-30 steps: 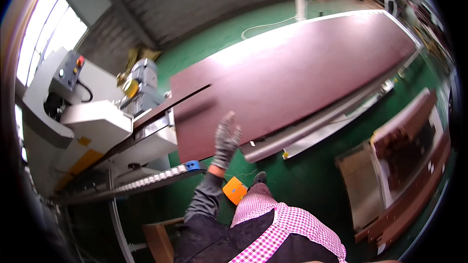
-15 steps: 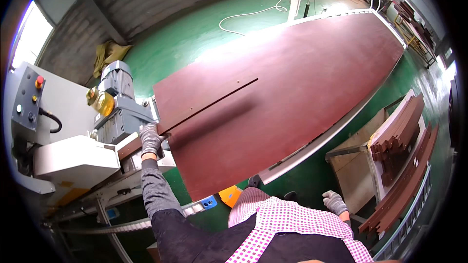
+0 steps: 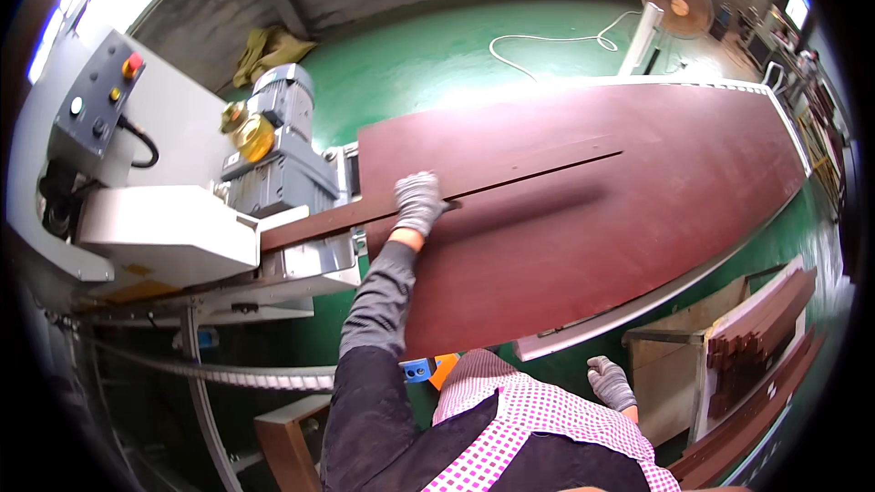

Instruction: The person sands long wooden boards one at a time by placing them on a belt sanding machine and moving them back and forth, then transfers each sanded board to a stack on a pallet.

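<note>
My left hand (image 3: 420,203), in a grey striped glove, is closed around a long, narrow brown board (image 3: 321,224). One end of this board sits at the white housing (image 3: 169,226) of a machine; its other end reaches far over the large reddish-brown tabletop (image 3: 547,246). Small holes show along its face. Down at my right side, my gloved right hand (image 3: 611,384) hangs with fingers curled, nothing visible in it, apart from the table.
A grey motor (image 3: 283,96) and a yellow oil cup (image 3: 253,138) sit on the machine, beside a control panel (image 3: 96,96) with a red button. Brown boards (image 3: 761,319) are stacked on a wooden stand at right. A fan (image 3: 676,2) stands at the back.
The brown board has come farther out of the machine and slid right across the tabletop, with my left hand moving along with it. My view has turned left.
</note>
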Tool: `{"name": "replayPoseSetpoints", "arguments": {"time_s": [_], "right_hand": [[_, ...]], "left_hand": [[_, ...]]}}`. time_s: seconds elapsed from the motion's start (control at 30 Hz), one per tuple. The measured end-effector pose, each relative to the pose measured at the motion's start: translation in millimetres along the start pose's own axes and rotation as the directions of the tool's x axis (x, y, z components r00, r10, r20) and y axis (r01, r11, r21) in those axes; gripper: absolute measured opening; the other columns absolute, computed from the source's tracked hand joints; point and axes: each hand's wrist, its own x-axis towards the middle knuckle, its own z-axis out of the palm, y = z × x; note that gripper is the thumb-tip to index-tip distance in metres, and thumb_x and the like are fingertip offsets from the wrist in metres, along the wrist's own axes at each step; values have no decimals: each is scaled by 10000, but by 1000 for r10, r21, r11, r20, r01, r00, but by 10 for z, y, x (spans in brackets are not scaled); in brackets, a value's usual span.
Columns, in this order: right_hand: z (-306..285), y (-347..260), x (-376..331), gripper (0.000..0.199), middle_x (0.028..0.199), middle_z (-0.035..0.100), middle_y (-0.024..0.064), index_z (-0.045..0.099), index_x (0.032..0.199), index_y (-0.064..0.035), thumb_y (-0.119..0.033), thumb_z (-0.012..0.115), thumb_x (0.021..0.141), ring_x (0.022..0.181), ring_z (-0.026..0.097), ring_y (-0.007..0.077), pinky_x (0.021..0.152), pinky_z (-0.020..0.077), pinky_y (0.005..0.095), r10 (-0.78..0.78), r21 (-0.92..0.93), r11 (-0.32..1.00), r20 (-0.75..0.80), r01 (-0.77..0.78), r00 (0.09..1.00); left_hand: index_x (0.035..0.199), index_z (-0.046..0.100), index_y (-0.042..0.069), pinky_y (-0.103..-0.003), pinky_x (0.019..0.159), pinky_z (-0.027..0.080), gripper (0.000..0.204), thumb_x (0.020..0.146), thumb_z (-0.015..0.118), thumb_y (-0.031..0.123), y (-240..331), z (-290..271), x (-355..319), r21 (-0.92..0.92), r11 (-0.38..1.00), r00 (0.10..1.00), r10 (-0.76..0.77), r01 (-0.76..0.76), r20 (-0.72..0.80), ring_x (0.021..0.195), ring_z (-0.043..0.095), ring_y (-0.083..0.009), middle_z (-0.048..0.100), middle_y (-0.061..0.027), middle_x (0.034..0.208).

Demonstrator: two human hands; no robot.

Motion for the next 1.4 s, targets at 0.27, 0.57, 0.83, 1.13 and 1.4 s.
{"name": "replayPoseSetpoints", "arguments": {"time_s": [0.27,0.57,0.83,1.13,1.4], "right_hand": [[-83,-196,13,356,1129,655,200,607,1183,-26,-213,576,881,1069,617,356,925,487,421,-61,-189,980,7,61,998],[101,134,-160,475,1161,651,187,570,1290,-64,-174,615,830,1084,618,368,899,492,435,340,83,930,169,-357,925],[407,299,-397,428,1089,671,189,557,1300,-79,-151,578,879,1022,641,360,850,504,432,303,131,937,158,-324,940],[302,218,-355,393,1104,668,188,596,1214,-50,-164,542,841,1014,637,364,882,500,441,198,7,980,-102,-199,975],[293,-219,-172,388,1194,625,218,584,1237,-30,-186,575,881,1121,594,358,981,463,409,103,-76,993,124,-94,987]], "left_hand": [[1190,579,86,-438,837,493,717,648,796,502,126,-130,27,-196,923,930,284,-332,-235,953,631,-343,671,-158,991],[1026,643,84,-434,773,493,460,706,807,372,-1504,88,-309,-104,992,996,78,-74,37,829,608,-319,673,-142,894],[865,721,114,-429,765,489,379,721,779,459,-980,247,-82,-48,983,977,184,-180,111,825,630,-293,695,-115,874],[970,618,-31,-440,780,514,578,597,851,345,102,393,336,-263,943,977,214,-204,10,823,629,-358,647,-204,895],[804,669,43,-464,690,528,540,625,790,537,984,109,531,-197,963,982,186,-185,-15,797,661,-348,671,-179,843]]}}
